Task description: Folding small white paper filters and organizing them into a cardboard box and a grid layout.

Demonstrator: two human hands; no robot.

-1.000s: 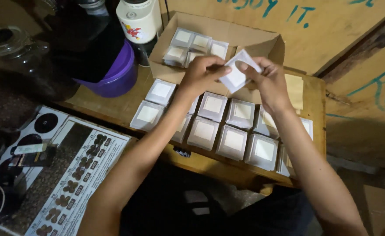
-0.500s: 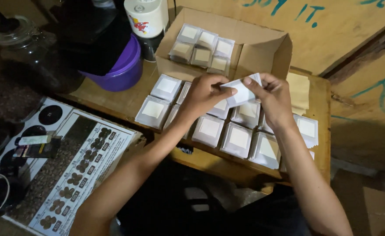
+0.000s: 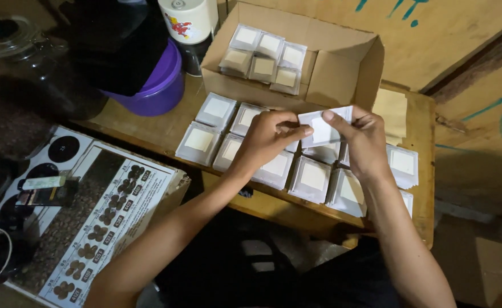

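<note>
Small white packet (image 3: 325,130) pinched between left hand (image 3: 268,140) and right hand (image 3: 365,142), both grasping it, raised above the middle of the tabletop (image 3: 148,128). About a dozen like packets laid in rows (image 3: 217,108) along the front edge. Cardboard box (image 3: 342,74) at the back edge holding six; roughly half its floor unfilled. Judged partway through.
</note>
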